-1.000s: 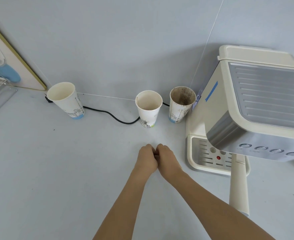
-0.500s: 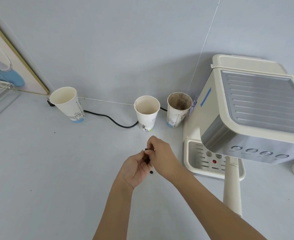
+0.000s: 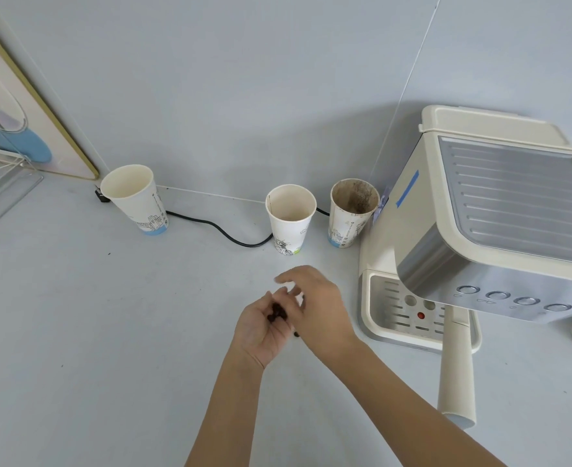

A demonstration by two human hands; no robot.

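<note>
My left hand [image 3: 259,326] is turned palm up just above the table, its fingers curled around several dark coffee beans [image 3: 276,311] that lie in the palm. Directly beside it, my right hand [image 3: 314,308] hovers with loose, spread fingers over the beans; the fingertips are blurred and hold nothing I can see. One loose coffee bean [image 3: 296,334] lies on the grey table [image 3: 92,348] under the hands.
Three paper cups stand by the wall: one on the left [image 3: 134,198], one in the middle [image 3: 290,217] and a stained one [image 3: 352,210] next to a cream coffee machine [image 3: 500,210] with a drip tray [image 3: 409,311]. A black cable [image 3: 224,232] runs behind the cups.
The hands were fists pressed together on the table. They have lifted, the left has turned palm up with beans in it, and the right hand's fingers have spread above it.
</note>
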